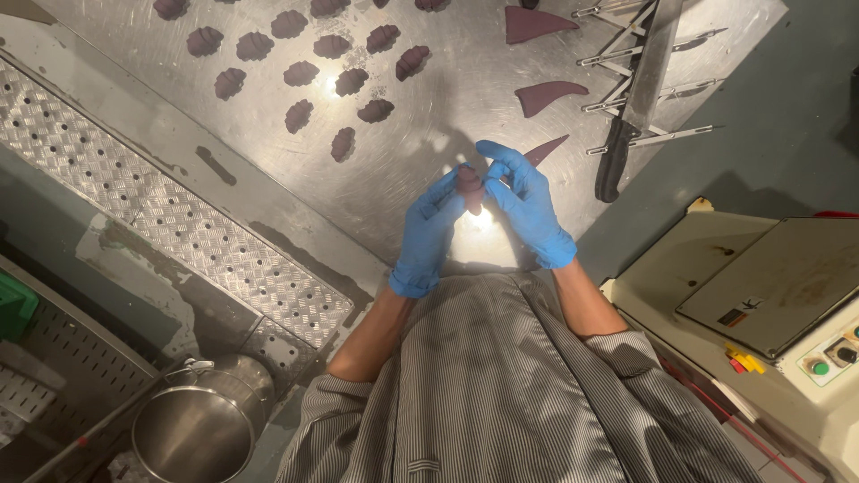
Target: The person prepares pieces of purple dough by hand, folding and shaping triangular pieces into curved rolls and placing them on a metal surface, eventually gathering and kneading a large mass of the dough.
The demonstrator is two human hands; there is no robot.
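Note:
Both of my hands wear blue gloves and meet over a steel worktable (420, 134). My left hand (429, 228) and my right hand (523, 201) pinch one small brown-purple dough piece (469, 183) between their fingertips, a little above the table. Several rolled dough pieces of the same colour (304, 76) lie in rows further back on the table. Flat triangular dough pieces (548, 94) lie to the right of my hands, one (546, 150) just behind my right fingers.
A large black-handled knife (637, 94) rests on a multi-wheel metal cutter (644, 85) at the back right. A cream machine with buttons (761, 304) stands at my right. A steel pot (201, 425) sits low left beside a tread-plate ledge (170, 215).

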